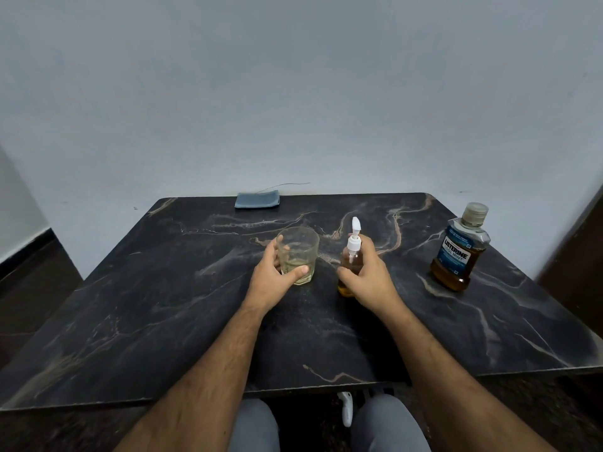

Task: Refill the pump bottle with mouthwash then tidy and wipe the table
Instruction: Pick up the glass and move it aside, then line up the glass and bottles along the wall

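A small clear pump bottle (349,256) with a white pump head and amber liquid stands upright at the middle of the black marble table (163,305). My right hand (368,275) grips its body from the right. Just left of it stands a clear drinking glass (298,252) with a little pale liquid at the bottom; my left hand (272,275) is wrapped around it, thumb across the front. A capped mouthwash bottle (458,249) with a blue label and amber liquid stands at the right, apart from both hands.
A folded grey-blue cloth (257,199) lies at the table's far edge against the white wall. The table's front edge runs just above my knees. A dark surface borders the table's right side.
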